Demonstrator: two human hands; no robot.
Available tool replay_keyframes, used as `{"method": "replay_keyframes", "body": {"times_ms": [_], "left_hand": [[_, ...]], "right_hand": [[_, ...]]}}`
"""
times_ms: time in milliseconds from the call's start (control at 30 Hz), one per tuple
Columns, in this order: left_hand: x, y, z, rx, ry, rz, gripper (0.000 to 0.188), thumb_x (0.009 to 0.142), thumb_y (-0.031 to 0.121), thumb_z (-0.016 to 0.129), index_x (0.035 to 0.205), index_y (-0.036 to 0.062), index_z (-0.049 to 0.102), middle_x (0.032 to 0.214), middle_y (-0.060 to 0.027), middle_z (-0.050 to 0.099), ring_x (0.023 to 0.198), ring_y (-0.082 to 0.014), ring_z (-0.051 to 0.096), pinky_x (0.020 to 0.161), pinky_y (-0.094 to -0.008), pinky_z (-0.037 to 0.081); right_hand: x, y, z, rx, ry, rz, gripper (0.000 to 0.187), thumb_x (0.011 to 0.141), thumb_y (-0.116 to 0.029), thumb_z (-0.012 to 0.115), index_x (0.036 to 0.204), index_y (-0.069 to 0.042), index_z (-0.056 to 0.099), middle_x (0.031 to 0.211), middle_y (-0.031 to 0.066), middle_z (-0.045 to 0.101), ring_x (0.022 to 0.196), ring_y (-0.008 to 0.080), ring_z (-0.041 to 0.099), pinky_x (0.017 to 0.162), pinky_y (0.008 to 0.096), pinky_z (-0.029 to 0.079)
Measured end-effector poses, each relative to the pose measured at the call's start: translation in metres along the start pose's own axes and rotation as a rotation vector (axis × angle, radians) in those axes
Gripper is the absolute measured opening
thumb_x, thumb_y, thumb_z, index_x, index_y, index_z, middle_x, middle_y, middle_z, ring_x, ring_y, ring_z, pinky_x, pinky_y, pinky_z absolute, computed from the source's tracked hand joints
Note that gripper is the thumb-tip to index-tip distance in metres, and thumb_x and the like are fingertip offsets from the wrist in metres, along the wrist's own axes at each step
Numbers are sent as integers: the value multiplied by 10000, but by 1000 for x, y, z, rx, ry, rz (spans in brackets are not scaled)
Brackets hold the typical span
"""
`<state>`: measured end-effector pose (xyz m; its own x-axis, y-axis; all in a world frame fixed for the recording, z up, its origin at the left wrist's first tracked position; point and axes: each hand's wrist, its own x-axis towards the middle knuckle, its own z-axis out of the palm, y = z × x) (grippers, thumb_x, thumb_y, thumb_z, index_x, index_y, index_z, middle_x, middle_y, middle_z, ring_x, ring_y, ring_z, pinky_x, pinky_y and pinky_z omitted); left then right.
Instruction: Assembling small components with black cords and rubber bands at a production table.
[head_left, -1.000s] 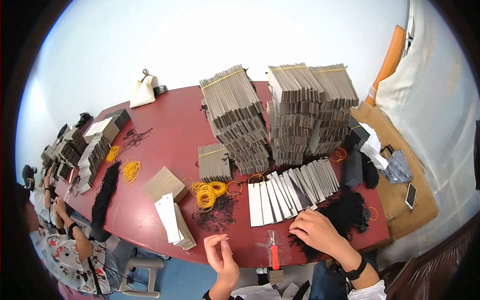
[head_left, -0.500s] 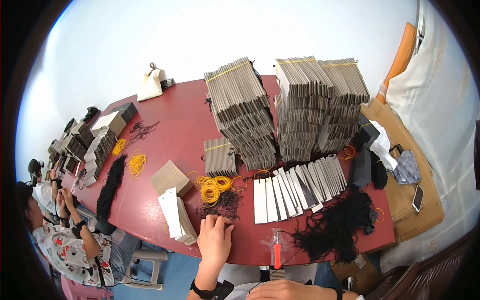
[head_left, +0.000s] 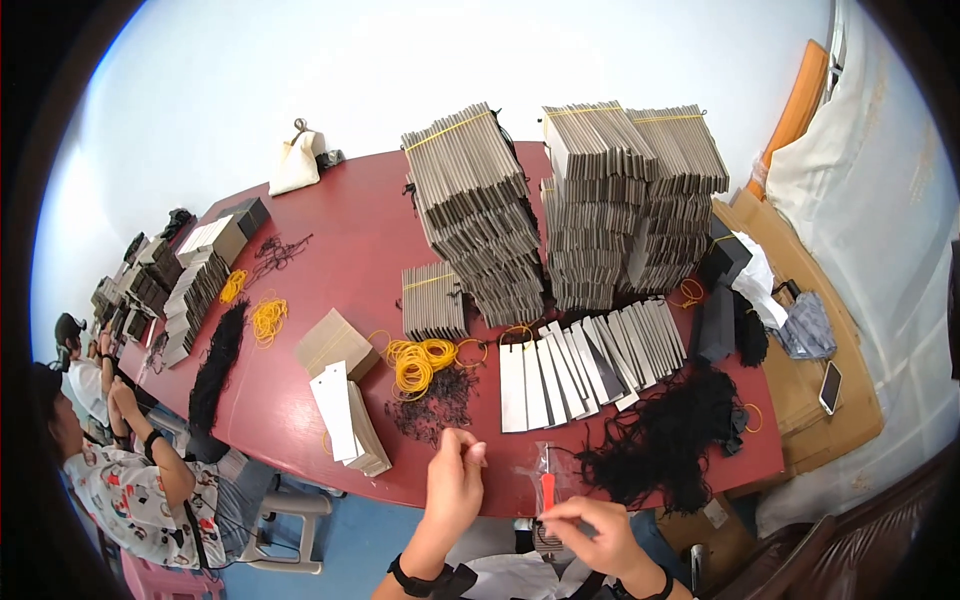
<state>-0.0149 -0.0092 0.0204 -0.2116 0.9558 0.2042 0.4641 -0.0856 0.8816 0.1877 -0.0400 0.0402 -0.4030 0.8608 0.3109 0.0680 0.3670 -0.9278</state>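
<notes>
My left hand (head_left: 455, 482) is raised at the table's near edge, its fingers curled into a pinch; anything between them is too small to make out. My right hand (head_left: 598, 532) is also pinched, thumb against forefinger, just below the red-handled tool (head_left: 548, 488). That tool lies at the table edge under clear tape, its thin tip pointing away from me. Whether my right fingertips touch its handle I cannot tell. Loose black cords (head_left: 430, 403) lie beyond my left hand. White and grey cards (head_left: 545, 388) fan out past the tool.
Tall bundles of grey cards (head_left: 470, 190) stand at the back of the red table (head_left: 345, 250). Yellow rubber bands (head_left: 418, 366) lie left of centre, near a leaning card stack (head_left: 350, 425). A black cord heap (head_left: 660, 440) is at right. Another person (head_left: 135, 470) sits at left.
My right hand has risen from the lower edge to the tool's handle. My left hand has moved slightly right and nearer me, off the table, its fingers now pinched. The view has shifted a little.
</notes>
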Motion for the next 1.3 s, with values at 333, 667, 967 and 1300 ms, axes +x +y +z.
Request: {"method": "replay_keyframes", "body": {"times_ms": [333, 667, 967, 1300], "left_hand": [[-22, -2, 41, -541, -90, -101, 53, 913, -50, 521, 950, -24, 492, 820, -67, 592, 725, -107, 617, 660, -257, 554], [-26, 3, 37, -438, -170, -80, 263, 861, -96, 577, 1111, -43, 515, 952, -103, 642, 931, -135, 628, 810, -268, 533], [-30, 2, 37, -418, -163, -25, 295, 850, -93, 594, 1129, -35, 518, 932, -104, 660, 898, -124, 633, 808, -272, 537], [-30, 1, 34, -378, -187, 12, 329, 838, -82, 621, 1149, -29, 528, 923, -99, 670, 900, -123, 639, 791, -268, 538]], "right_hand": [[14, 31, 8, 258, 146, 281, 218, 922, -45, 535, 1133, 13, 532, 784, 51, 629, 633, 40, 528, 567, 185, 422], [20, 40, 17, 187, 217, 252, 203, 892, 6, 550, 1094, -1, 538, 728, 26, 616, 556, 4, 468, 493, 162, 359], [20, 44, 18, 170, 234, 276, 179, 896, -12, 567, 1073, 3, 545, 736, 32, 638, 552, -4, 472, 475, 157, 354], [20, 50, 15, 236, 211, 314, 69, 919, -51, 572, 962, 0, 554, 761, 71, 652, 556, 29, 497, 473, 173, 384]]}}
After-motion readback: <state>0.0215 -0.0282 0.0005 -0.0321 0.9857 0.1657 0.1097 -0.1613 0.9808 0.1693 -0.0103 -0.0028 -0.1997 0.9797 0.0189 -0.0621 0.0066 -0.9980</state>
